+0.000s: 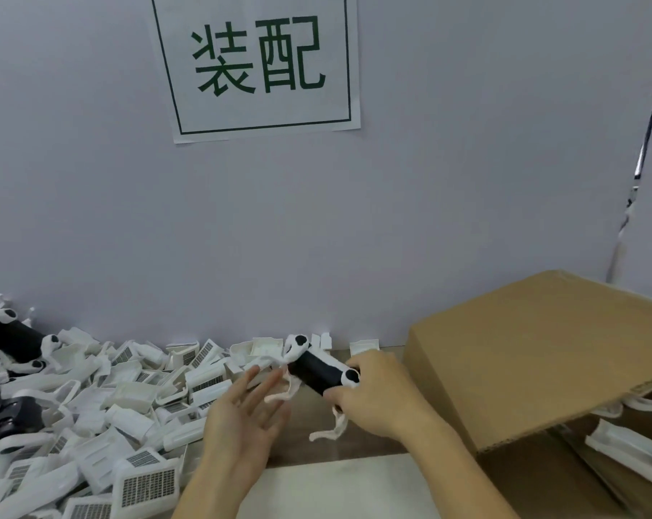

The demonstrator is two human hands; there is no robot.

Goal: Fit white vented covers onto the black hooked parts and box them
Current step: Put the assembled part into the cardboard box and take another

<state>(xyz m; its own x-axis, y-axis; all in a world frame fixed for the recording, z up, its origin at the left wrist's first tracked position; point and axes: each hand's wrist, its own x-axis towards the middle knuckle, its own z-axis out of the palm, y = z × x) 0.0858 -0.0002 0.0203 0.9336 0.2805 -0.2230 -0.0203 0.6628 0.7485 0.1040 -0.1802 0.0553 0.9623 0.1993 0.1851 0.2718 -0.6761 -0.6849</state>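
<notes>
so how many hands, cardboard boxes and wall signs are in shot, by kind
hands: 2, the left hand open, the right hand gripping a black hooked part
cardboard box: 1
wall sign: 1
total: 4

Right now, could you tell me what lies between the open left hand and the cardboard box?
In the head view: the black part, gripped by the right hand, between left hand and cardboard box.

box flap (549, 354) hides most of the box interior, white parts inside (628, 457) cut by the right edge, cover pile (92, 398) runs off left and bottom edges, right hand (373, 395) covers the black part's (319, 374) near end, motion-blurred.
</notes>
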